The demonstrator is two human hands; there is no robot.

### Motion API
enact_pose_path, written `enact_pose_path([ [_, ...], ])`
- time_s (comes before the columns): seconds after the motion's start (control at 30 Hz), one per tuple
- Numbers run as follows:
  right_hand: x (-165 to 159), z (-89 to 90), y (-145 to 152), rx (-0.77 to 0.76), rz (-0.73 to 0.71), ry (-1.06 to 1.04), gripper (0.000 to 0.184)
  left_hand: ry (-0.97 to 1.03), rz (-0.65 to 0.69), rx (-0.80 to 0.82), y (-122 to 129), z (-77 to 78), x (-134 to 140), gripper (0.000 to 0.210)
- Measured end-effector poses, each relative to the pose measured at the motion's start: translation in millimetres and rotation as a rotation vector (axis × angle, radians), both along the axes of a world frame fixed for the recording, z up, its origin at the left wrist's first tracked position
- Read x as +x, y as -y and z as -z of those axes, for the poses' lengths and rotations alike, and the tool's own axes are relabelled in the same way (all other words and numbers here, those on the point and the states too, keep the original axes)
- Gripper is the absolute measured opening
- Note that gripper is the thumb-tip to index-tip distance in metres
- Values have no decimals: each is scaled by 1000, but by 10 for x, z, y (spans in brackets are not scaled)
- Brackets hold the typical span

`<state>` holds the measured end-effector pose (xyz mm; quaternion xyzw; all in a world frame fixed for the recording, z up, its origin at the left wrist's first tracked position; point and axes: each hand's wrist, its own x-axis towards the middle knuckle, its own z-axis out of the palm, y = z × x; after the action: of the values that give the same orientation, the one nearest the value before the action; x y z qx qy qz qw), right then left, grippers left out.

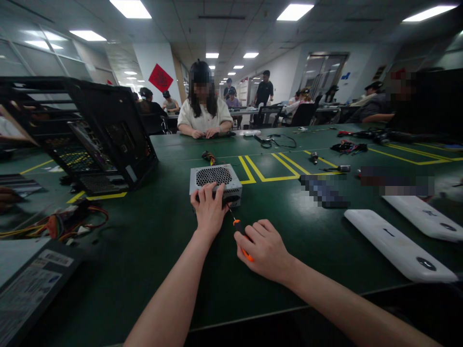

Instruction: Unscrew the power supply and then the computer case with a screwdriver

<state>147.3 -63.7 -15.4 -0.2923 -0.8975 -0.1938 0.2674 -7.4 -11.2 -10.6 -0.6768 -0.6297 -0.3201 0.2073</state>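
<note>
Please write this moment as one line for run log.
left hand: on power supply | right hand: gripping orange-black screwdriver | screwdriver shaft: pointed at power supply

Can't read one actual word from my end, tbh. Metal case point(67, 277), near left: barcode sticker point(56, 258) plus bigger grey label point(27, 295), print too blurry for me. Red diamond sign point(160, 78) on far-left pillar point(142, 57): dark writing, can't make it out. Near-right white casing point(369, 229): small black hooked mark point(388, 232), round black badge point(426, 263). White casing just beyond point(408, 211): black star-like mark point(429, 213), similar badge point(447, 226).
</note>
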Motion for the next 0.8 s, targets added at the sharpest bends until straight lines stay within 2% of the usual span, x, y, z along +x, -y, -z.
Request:
enact_pose_path([
  [0.17,0,-18,11,28,1,70,11,17,-6,5,-3,-7,8,47],
  [0.47,18,-37,-17,-11,9,-1,19,23,48,-25,19,-36,-78,47],
  [0.63,34,-11,-26,1,4,-12,17,39,35,-34,8,-32,-72,45],
  [0.8,33,-15,-31,-66,-6,-7,15,52,36,-22,1,-28,-64,45],
])
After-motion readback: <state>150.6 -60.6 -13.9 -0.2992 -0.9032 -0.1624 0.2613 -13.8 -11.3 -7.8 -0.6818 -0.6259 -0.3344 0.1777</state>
